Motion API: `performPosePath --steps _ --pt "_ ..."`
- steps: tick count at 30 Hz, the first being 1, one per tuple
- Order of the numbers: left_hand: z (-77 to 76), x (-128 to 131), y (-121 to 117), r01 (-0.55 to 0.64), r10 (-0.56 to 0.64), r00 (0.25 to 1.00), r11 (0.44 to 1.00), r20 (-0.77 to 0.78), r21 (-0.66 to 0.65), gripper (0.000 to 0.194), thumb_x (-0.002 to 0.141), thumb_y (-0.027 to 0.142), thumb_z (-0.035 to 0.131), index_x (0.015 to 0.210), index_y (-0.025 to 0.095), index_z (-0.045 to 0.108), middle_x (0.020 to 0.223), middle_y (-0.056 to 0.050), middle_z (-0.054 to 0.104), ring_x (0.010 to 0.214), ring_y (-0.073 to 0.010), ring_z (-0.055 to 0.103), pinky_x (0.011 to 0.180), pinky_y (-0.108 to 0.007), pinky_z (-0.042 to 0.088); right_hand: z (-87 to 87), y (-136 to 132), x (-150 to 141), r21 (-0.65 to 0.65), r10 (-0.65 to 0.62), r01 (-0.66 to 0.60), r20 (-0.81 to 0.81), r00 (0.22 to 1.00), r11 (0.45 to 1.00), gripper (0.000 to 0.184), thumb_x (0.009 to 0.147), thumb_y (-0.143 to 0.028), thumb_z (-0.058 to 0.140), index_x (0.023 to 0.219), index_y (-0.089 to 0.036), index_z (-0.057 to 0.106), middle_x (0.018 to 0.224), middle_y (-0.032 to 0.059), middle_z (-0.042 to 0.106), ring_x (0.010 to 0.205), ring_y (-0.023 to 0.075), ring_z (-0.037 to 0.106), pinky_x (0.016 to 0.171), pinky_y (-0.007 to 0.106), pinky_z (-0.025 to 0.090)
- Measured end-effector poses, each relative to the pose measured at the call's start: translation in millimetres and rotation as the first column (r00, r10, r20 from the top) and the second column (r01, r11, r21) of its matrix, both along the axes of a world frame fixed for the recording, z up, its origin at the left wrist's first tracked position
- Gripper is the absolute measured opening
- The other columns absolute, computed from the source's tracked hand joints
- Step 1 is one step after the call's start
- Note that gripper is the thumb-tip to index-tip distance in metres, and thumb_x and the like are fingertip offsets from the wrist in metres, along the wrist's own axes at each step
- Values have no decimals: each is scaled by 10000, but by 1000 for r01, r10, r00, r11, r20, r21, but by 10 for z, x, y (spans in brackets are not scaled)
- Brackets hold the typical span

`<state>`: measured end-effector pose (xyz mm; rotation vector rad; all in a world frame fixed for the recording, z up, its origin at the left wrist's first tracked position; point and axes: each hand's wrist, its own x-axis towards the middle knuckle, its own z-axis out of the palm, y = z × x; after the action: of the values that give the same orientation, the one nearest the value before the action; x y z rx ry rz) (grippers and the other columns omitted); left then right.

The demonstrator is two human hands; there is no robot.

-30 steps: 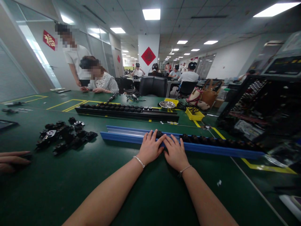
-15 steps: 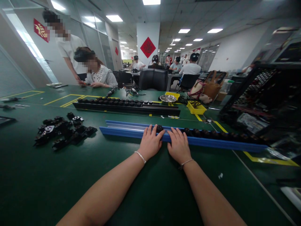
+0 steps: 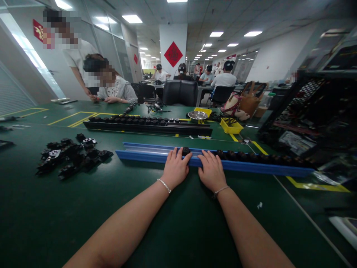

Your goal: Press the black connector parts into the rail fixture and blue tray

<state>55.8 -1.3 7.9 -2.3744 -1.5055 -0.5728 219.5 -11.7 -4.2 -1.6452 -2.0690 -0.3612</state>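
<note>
A long blue channel rail [image 3: 145, 157] lies across the green table in front of me. My left hand [image 3: 176, 166] reaches over its near wall, with the fingers and thumb around a small black part with a round top [image 3: 186, 150] in the channel. To the right, my right hand [image 3: 212, 169] has its fingers bent over the rail's near wall and its thumb at the front; the fingertips' undersides are hidden. A row of similar black parts [image 3: 231, 155] fills the channel beyond my right hand. The left stretch of the channel holds no parts.
A pile of loose black parts [image 3: 75, 154] lies to the left. Behind the blue rail stands a black rail [image 3: 150, 128] with a row of parts. Further back are a metal dish [image 3: 198, 115] and a yellow tray [image 3: 231, 126]. An open black case [image 3: 304, 111] stands right. A co-worker [image 3: 117, 89] sits opposite.
The view has shifted slightly. My left hand and the black part have moved a little left along the rail, widening the gap to my right hand, which stays on the rail.
</note>
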Motion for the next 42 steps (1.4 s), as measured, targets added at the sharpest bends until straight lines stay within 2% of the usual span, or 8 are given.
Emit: performPosePath --steps 13,27,31,33,36,42 --pt "11 -24 4 -11 11 1000 1000 -2 1 526 795 306 522 1309 328 416 1353 -85 440 1260 -287 359 1026 -440 289 17 -2 6 -11 -8 8 13 1000 1000 377 777 -194 465 1144 -198 553 1335 82 492 1241 248 393 1041 446 245" --pt "49 -21 -19 -35 36 999 999 22 -39 512 790 287 518 1295 317 434 1367 -77 433 1265 -275 353 1034 -445 281 33 -14 29 -9 38 -38 27 999 999 440 769 -177 460 1205 -195 520 1358 89 462 1275 255 348 1040 470 247" --pt "58 -35 -17 -35 35 999 999 18 -36 508 790 285 521 1291 310 439 1367 -81 434 1256 -270 364 1035 -429 283 74 2 48 67 64 -59 -74 995 996 410 765 -152 450 1159 -177 563 1246 113 522 1162 254 426 1000 437 314" --pt "57 -41 -14 -32 32 999 999 16 -37 515 788 285 525 1295 311 434 1367 -82 434 1254 -272 366 1032 -428 286 106 6 62 133 46 -23 -169 985 991 374 777 -126 414 1098 -169 601 1095 120 548 1038 237 478 924 391 386" --pt "51 -45 -10 -29 30 999 999 16 -36 516 789 288 525 1296 308 432 1363 -84 437 1254 -273 367 1029 -429 288 133 6 80 178 24 31 -298 954 984 364 760 -67 358 974 -167 635 917 94 509 865 197 502 813 328 438" --pt "44 -69 -9 -29 30 999 999 23 -26 505 793 283 514 1292 302 438 1353 -88 448 1255 -271 369 1027 -425 292 106 36 120 176 33 37 -380 924 984 303 658 -3 357 766 -184 575 859 70 474 824 191 491 790 327 437"
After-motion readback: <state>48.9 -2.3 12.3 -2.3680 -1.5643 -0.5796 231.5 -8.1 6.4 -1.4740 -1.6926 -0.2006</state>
